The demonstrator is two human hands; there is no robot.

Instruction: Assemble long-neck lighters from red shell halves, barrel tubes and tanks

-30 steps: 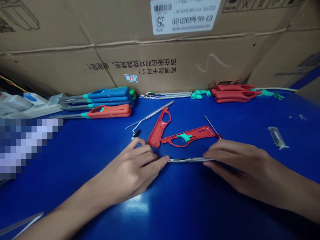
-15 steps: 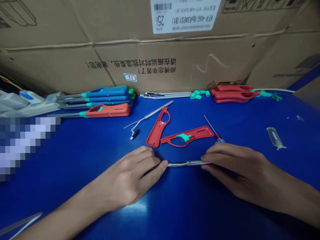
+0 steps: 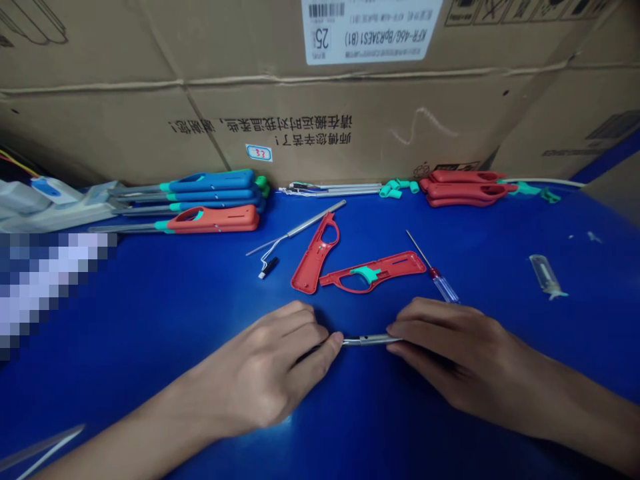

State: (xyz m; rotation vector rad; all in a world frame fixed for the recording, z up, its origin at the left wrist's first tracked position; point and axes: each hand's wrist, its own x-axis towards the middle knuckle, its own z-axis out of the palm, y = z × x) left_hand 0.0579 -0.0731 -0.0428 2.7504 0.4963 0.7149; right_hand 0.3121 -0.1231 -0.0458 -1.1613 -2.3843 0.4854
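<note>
Work in hand centred on a slim metal tube [image 3: 375, 339], from which we took our clock directions, twelve being straight ahead of the person. It lay roughly level between the two hands; we could not tell whether it touched the blue table [image 3: 340, 420].

At nine o'clock the left hand [image 3: 273, 370] had its thumb and index finger pinched on the white wires [image 3: 351, 342] at the tube's near end; its other fingers were curled, and what they covered was hidden from us. At three o'clock the right hand [image 3: 450, 350] gripped the opposite end, thumb and fingertips drawn close.

Between one and two we noted a screwdriver [image 3: 434, 272], its clear handle just beside the right hand. At twelve lay a red half-shell [image 3: 403, 265], hollow side up, holding a teal trigger [image 3: 366, 273]. We recorded a smaller-looking red piece [image 3: 309, 267] at eleven, with a wired rod [image 3: 314, 220] beyond it. A clear plastic piece [image 3: 546, 275] rested at two.

Farther off, we found an orange-red lighter [image 3: 230, 219] at ten, before stacked blue lighters [image 3: 215, 189]. Teal sleeves [image 3: 397, 189] lay at twelve and stacked red shells [image 3: 465, 190] at one. Behind them stood a cardboard box [image 3: 290, 110].
</note>
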